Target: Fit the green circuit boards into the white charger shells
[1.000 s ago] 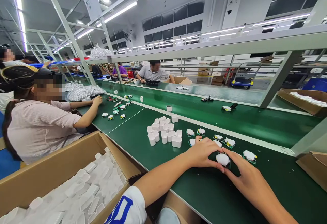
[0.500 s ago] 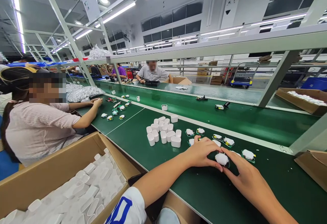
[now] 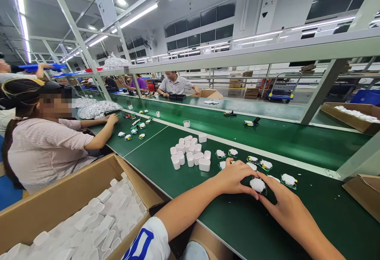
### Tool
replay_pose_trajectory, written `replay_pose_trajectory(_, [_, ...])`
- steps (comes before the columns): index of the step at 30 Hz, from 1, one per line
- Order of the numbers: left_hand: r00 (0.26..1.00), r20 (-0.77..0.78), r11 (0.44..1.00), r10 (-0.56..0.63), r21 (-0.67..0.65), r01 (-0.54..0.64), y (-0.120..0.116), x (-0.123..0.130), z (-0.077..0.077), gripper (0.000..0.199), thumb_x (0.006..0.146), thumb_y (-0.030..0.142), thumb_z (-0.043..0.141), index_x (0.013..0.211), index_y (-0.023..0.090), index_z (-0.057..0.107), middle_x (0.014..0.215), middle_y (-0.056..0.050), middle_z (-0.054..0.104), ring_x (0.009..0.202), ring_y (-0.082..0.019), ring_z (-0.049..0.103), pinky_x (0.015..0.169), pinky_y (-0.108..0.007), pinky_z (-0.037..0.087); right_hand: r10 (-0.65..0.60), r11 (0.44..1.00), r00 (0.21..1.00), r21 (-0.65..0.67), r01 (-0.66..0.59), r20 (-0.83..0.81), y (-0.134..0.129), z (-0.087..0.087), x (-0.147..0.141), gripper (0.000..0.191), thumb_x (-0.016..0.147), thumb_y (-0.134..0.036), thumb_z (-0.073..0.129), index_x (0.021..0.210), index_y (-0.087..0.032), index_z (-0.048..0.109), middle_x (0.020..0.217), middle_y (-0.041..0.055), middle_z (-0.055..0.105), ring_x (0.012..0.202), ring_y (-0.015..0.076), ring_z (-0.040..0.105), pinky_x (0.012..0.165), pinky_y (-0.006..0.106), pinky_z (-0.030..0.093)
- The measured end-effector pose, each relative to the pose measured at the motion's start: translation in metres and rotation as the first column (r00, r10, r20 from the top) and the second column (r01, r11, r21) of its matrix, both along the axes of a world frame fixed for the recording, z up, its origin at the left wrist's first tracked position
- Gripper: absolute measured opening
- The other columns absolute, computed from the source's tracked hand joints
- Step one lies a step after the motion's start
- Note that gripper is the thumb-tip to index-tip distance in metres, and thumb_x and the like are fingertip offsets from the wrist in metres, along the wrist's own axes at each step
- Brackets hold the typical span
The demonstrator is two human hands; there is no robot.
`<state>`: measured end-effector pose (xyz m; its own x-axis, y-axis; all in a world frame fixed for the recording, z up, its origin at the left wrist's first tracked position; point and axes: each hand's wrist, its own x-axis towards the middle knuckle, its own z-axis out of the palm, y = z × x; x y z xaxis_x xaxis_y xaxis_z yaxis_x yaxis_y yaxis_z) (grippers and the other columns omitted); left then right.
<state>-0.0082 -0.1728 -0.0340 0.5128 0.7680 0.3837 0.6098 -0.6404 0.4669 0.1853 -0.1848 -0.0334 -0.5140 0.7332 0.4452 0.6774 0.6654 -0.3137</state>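
Both my hands are closed round one small circuit board with a white, rounded lump on top [image 3: 257,185]. My left hand [image 3: 237,176] grips it from the left, thumb at the near edge. From the right, my right hand [image 3: 281,198] has its fingertips and thumb against the other side. Several similar boards [image 3: 265,165] lie just beyond my hands, some partly hidden by my fingers. To the left of them stands a cluster of white plastic housings [image 3: 204,164] on the green work surface [image 3: 160,157].
An open carton [image 3: 86,169] full of white housings stands at lower left. Beyond a pale strip runs a green belt [image 3: 208,123] carrying a few parts. A co-worker [image 3: 50,145] sits at left; another person [image 3: 175,85] works across the line. A carton edge [image 3: 363,196] is at right.
The parts on the far belt have shifted slightly left. My hands and the board between them have stayed in place. The person across the line has turned their head and moved an arm.
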Motion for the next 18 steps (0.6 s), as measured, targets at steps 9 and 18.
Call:
replay_pose_trajectory(9, [0.998,-0.06,1.0,-0.001,0.01,0.001,-0.001,0.0006,0.0008,0.045,0.075,0.062,0.055,0.101,0.026,0.058,0.106,-0.003,0.065,0.103,-0.021,0.052,0.098,-0.046,0.02,-0.09,0.965,0.994,-0.241,0.104,0.066,-0.0016,0.0033,-0.0024,0.053,0.08,-0.043,0.047,0.129,-0.023,0.048,0.12,0.0078,0.064,0.1,0.0284,0.065,0.075,0.036,0.053])
replay_pose_trajectory(18, [0.989,-0.145,0.999,-0.037,-0.001,0.037,-0.0016,0.0019,0.0023,0.042,0.078,0.061,0.052,0.1,0.026,0.061,0.1,-0.003,0.067,0.098,-0.022,0.053,0.093,-0.044,0.023,-0.039,0.892,0.988,-0.44,0.104,0.152,-0.0053,0.0092,-0.0067,0.056,0.083,-0.045,0.042,0.135,-0.025,0.042,0.1,0.0054,0.071,0.084,0.0271,0.068,0.069,0.035,0.05])
